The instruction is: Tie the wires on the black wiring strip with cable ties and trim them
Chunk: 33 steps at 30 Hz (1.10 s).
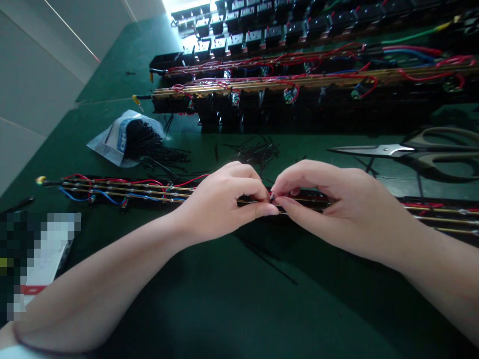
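Note:
A long strip of brass-coloured rods with red and blue wires (149,190) lies across the green table, passing beneath both hands. Over its middle, my left hand (220,202) pinches with thumb and forefinger pressed together. My right hand (348,212) meets it there, its thumb and fingertips closed as well. A tiny dark piece shows between the fingertips, too small to name; the fingers hide much of the strip at that spot. Just beyond the hands lies a loose heap of black cable ties (258,149).
An open plastic bag (116,142) spills black cable ties at the left. Scissors (407,149) lie at the right, blades pointing left. More wired rod assemblies (262,82) and rows of black blocks (254,40) fill the back. Loose ties (271,259) lie in front.

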Motion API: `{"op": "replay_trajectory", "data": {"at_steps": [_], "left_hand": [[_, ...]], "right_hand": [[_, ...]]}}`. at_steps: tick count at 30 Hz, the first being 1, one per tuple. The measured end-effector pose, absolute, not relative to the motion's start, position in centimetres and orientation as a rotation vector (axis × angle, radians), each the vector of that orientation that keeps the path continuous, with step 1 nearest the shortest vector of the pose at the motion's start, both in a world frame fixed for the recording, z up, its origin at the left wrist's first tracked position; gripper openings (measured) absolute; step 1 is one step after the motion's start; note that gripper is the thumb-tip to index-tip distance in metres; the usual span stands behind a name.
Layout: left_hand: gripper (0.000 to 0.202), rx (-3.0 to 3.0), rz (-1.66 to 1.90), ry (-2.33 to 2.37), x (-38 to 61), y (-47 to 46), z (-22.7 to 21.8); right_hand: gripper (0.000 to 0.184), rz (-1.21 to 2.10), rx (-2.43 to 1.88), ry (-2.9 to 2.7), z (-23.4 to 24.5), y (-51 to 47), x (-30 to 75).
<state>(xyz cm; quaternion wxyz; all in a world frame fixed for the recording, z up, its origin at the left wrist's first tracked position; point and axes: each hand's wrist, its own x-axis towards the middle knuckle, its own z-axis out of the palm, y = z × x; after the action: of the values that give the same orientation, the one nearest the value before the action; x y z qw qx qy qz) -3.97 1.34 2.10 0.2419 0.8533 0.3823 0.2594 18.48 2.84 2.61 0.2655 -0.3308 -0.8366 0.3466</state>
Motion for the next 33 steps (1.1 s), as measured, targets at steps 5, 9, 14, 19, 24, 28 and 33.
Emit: {"op": "replay_trajectory", "data": {"at_steps": [5,9,14,19,24,28,33], "left_hand": [[0.029,2.368,0.754,1.067,-4.0,1.2,2.0],[0.031,2.428,0.743,1.103,-3.8,1.1,1.8],[0.02,2.528,0.778,1.103,-3.6,0.8,1.2],[0.021,2.649,0.862,1.101,-3.5,0.5,0.8],[0.021,2.681,0.93,1.107,-3.5,0.4,0.7],[0.019,2.678,0.937,1.094,-3.4,0.4,0.7],[0.014,2.649,0.908,1.104,-3.4,0.4,0.8]], "right_hand": [[0.005,0.94,-0.888,-2.262,2.6,2.9,18.4],[0.006,0.944,-0.894,-2.27,2.8,2.8,18.5],[0.009,0.917,-0.894,-2.268,3.0,2.8,18.6],[0.009,0.883,-0.937,-2.263,2.8,2.8,18.4],[0.007,0.796,-0.963,-2.277,2.5,2.9,18.4],[0.008,0.743,-0.954,-2.309,2.2,3.0,18.3],[0.009,0.724,-0.935,-2.332,2.1,3.1,18.2]]}}
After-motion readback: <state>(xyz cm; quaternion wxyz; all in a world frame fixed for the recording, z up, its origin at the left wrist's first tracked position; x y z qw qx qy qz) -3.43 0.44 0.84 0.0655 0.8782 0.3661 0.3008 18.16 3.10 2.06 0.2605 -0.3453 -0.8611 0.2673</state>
